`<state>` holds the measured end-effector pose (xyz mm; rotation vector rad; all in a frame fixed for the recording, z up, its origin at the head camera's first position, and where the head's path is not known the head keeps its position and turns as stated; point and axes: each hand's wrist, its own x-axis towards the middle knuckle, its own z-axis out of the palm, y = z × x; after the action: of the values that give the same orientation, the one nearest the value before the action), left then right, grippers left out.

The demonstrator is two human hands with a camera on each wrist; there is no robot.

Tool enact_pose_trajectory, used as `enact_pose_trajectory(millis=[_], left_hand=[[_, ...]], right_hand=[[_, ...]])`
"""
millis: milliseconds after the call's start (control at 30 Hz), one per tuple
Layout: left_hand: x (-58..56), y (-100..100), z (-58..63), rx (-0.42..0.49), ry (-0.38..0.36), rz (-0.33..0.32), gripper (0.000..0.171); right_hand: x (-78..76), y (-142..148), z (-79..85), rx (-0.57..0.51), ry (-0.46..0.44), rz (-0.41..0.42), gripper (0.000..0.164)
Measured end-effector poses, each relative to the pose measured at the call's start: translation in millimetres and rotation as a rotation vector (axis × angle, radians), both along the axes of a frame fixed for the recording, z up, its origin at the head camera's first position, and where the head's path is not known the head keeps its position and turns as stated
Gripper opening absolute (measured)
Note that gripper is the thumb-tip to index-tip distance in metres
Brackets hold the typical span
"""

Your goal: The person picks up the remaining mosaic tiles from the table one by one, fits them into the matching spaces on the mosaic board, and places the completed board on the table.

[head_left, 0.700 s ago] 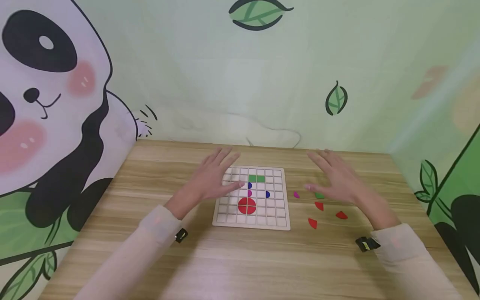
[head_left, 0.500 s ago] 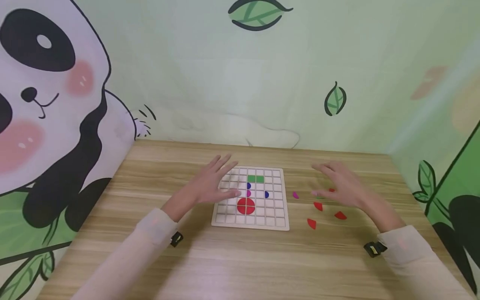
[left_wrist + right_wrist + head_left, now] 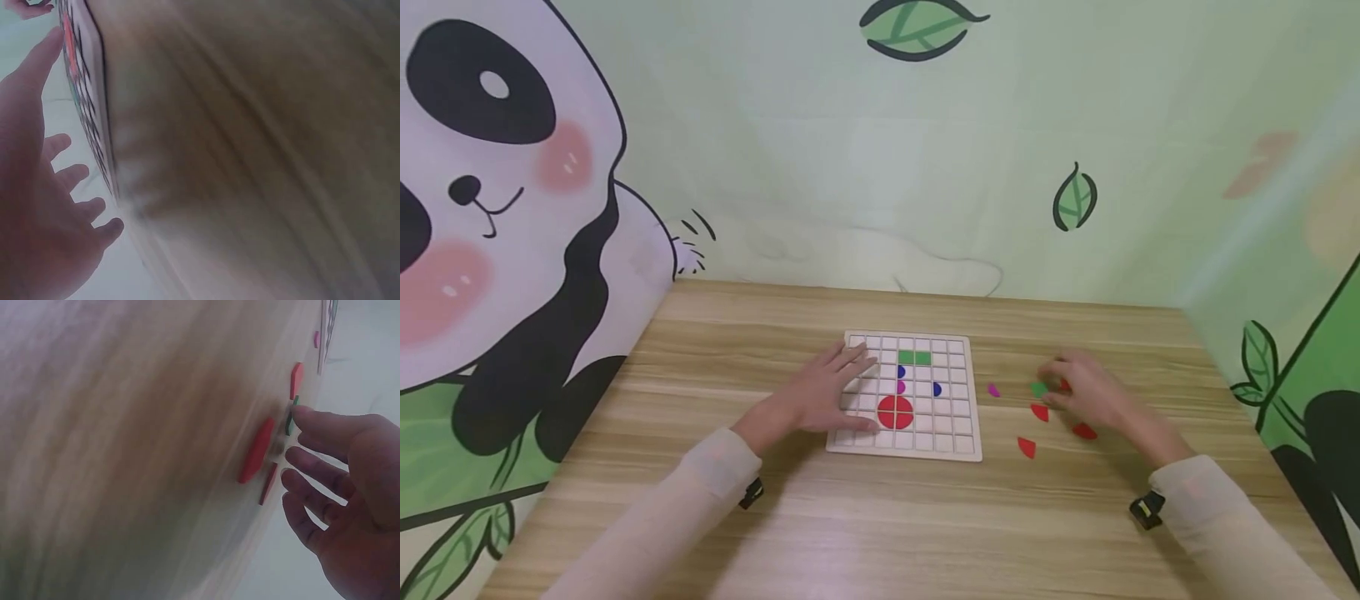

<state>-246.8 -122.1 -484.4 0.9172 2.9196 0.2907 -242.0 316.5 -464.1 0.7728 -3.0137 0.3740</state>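
Observation:
A white gridded board (image 3: 943, 429) lies flat on the table, bearing two green squares, two blue half-discs, a magenta half-disc and a red disc of quarter pieces (image 3: 895, 412). My left hand (image 3: 820, 390) spreads over the board's left edge, thumb and fingers apart; contact with the board is hard to tell. Right of the board, my right hand (image 3: 1086, 390) is lowered at a green piece (image 3: 1038, 389). Its thumb and index fingertip stand on either side of that piece, and the thumb seems to touch it in the right wrist view. The other fingers are loosely bent.
Around the right hand lie red quarter pieces, one (image 3: 1026, 447) nearest the front and another (image 3: 1084, 431) under the wrist side. A magenta piece (image 3: 993, 390) lies by the board's right edge. Behind the wooden table (image 3: 880, 525) stands a printed wall (image 3: 775, 167).
The right hand has come down to the green piece, its thumb and index drawing closer together. The left hand has lowered over the board's left side. The pieces have not visibly moved.

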Motion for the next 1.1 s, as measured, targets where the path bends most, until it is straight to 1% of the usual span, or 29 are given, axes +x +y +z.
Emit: enact_pose_trajectory(millis=[167, 300, 433, 533, 700, 767, 933, 1033, 1100], left_hand=[[0.4, 1.9, -1.0, -0.029, -0.007, -0.003, 0.108], [-1.1, 5.0, -1.0, -0.046, -0.008, -0.020, 0.109], [-2.7, 7.6, -2.5, -0.065, -0.023, -0.023, 0.109], [-4.0, 8.4, -4.2, -0.078, -0.033, -0.025, 0.109], [-4.4, 8.6, -5.4, -0.074, -0.055, -0.017, 0.111], [-4.2, 8.5, -5.4, -0.072, -0.063, -0.012, 0.111], [-4.8, 9.2, -5.9, -0.086, -0.054, -0.012, 0.112], [-4.8, 9.6, -5.8, -0.091, -0.056, -0.012, 0.112], [-4.6, 9.8, -6.1, -0.096, -0.060, -0.012, 0.113]], right_hand=[[-0.5, -1.6, -3.0, -0.030, 0.009, 0.008, 0.027], [-0.4, -2.5, -3.4, -0.043, -0.021, -0.005, 0.022], [-1.8, -1.6, -5.4, -0.057, -0.051, -0.031, 0.020], [-3.1, -1.0, -7.0, -0.095, -0.077, -0.051, 0.019], [-4.5, -1.1, -7.9, -0.160, -0.119, -0.067, 0.017], [-4.3, -2.6, -6.6, -0.185, -0.139, -0.073, 0.014], [-5.3, -11.5, 1.2, -0.262, -0.209, -0.106, 0.005], [-10.0, -22.9, 6.6, -0.281, -0.210, -0.124, 0.005], [-14.7, -32.6, 8.4, -0.293, -0.188, -0.112, 0.005]])
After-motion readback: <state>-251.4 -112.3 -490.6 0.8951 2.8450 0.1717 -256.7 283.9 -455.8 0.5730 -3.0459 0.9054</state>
